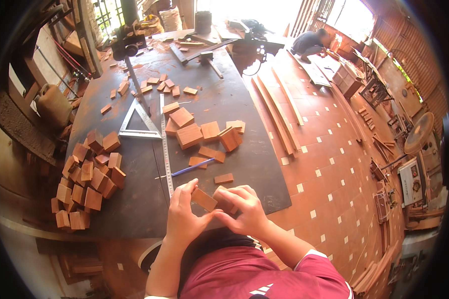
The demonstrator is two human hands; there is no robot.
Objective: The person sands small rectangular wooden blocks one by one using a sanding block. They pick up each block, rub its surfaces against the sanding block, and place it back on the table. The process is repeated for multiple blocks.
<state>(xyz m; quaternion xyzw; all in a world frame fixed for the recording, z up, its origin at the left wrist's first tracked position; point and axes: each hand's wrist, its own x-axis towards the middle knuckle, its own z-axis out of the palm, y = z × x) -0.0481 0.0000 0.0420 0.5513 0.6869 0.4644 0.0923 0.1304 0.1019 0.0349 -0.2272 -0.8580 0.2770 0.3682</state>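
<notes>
Close in front of me, at the table's near edge, my left hand (183,215) grips a small wooden block (203,199) between thumb and fingers. Right beside it, my right hand (247,209) is closed on a darker reddish wooden block (223,201), partly hidden by my fingers. The two blocks are close together; whether they touch, I cannot tell. Just beyond my hands lies a flat wooden piece (223,178). A blue pen (192,167) rests by a long steel ruler (166,154). Several larger blocks (189,136) are grouped farther out.
The dark tabletop (134,184) carries a heap of wooden blocks (87,174) at left, a metal triangle square (139,133) and scattered offcuts (167,84). A clamp-like bar tool (199,54) lies at the far end. Long boards (277,117) lie on the tiled floor; another person (308,44) crouches beyond.
</notes>
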